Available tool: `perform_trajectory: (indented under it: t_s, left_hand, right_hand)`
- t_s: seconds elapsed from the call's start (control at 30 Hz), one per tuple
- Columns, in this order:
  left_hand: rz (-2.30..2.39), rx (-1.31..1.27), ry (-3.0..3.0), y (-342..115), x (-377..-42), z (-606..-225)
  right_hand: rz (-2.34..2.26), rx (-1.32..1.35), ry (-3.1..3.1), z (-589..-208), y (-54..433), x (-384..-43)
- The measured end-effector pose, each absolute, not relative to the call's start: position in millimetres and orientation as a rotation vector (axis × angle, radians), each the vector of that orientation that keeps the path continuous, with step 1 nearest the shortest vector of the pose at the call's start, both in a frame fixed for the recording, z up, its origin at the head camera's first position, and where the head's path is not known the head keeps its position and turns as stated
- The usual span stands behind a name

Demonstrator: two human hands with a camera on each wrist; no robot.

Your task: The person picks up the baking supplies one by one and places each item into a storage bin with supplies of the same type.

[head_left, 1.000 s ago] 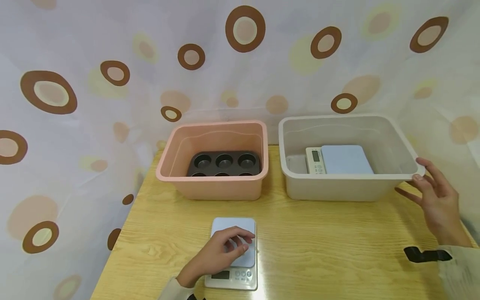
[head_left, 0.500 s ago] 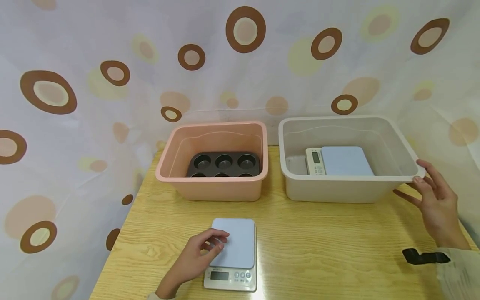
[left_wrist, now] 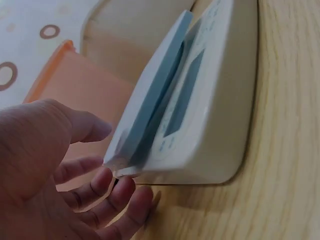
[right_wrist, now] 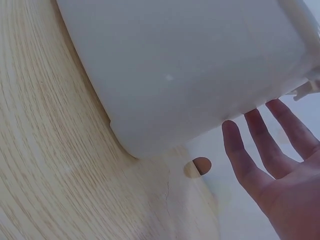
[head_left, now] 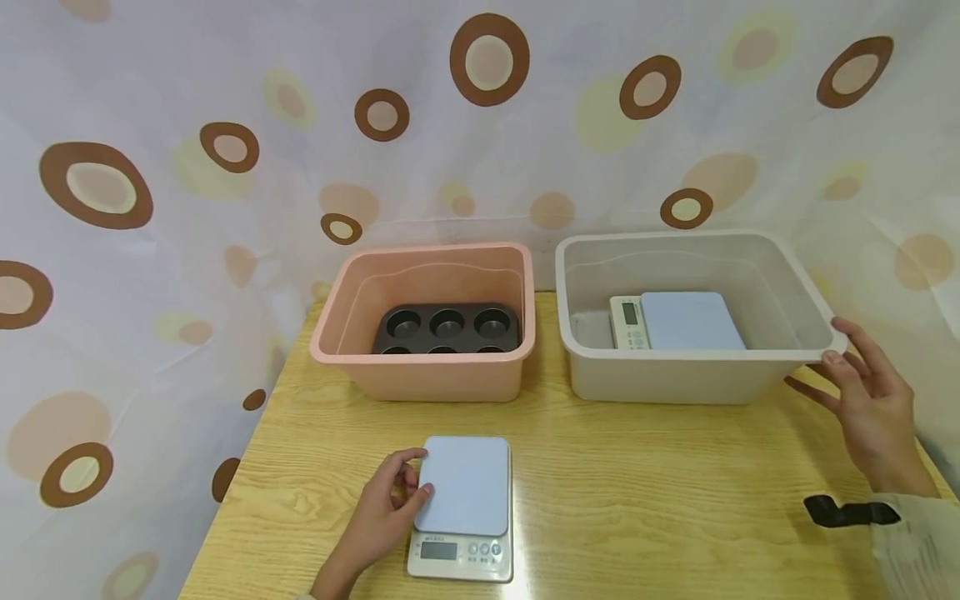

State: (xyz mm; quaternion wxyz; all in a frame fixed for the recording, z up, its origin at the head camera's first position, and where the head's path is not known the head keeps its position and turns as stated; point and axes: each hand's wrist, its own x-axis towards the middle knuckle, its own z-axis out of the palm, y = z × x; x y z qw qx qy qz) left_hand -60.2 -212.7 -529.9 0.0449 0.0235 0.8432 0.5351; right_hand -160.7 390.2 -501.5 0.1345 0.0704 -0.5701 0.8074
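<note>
A kitchen scale (head_left: 462, 487) with a pale blue weighing plate and a small display lies on the table near its front. My left hand (head_left: 378, 508) is at the scale's left side, thumb and index fingertip at the plate's edge, fingers loosely bent. In the left wrist view, the fingertips (left_wrist: 118, 192) are close to the scale's corner; whether they press it is unclear. My right hand (head_left: 873, 408) holds the front right corner of a whitish plastic bin (head_left: 675, 379) by its rim. In the right wrist view, fingers (right_wrist: 260, 140) touch the bin's outer wall.
Inside the whitish bin lies another scale (head_left: 690, 321) with a pale blue plate. To its left stands a pink bin (head_left: 435, 379) with a dark muffin tin (head_left: 447, 325) in it. Both bins stand at the back of the wooden table (head_left: 637, 500), before a patterned curtain (head_left: 300, 100).
My left hand has moved left off the scale's plate to the plate's left edge, uncovering the plate and display. My right hand stays at the bin's corner.
</note>
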Motion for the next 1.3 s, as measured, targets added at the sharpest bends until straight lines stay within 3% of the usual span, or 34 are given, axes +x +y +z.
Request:
perform_trajectory:
  t_s: [0.7, 1.07, 1.3]
  left_hand:
    - [1.695, -0.343, 2.369, -211, -60, -525]
    - [1.851, -0.256, 2.08, -222, -66, -525]
    - [1.844, -0.025, 2.087, -232, -71, -528]
  right_hand:
    - [2.239, 0.13, -1.737, -503, 386, -159]
    - [2.271, 0.129, -1.727, -501, 387, -160]
    - [2.239, 0.12, -1.744, -499, 386, -160]
